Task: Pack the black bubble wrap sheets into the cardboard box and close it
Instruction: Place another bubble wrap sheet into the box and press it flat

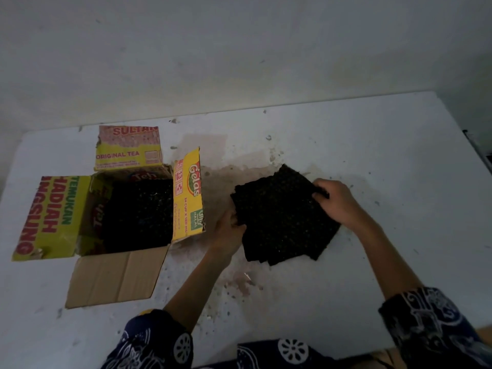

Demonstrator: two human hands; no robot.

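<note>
A stack of black bubble wrap sheets (285, 217) lies fanned on the white table, right of centre. My left hand (229, 230) grips the stack's left edge. My right hand (334, 202) pinches its far right corner. To the left stands the cardboard box (186, 198), yellow with red print, all its flaps spread open. Black bubble wrap (138, 211) fills the inside of the box.
The white table (346, 134) is stained brown between the box and the stack. A plain brown flap (117, 275) lies flat toward me. A pale wall rises behind the table. The table's right edge is near the frame's right side.
</note>
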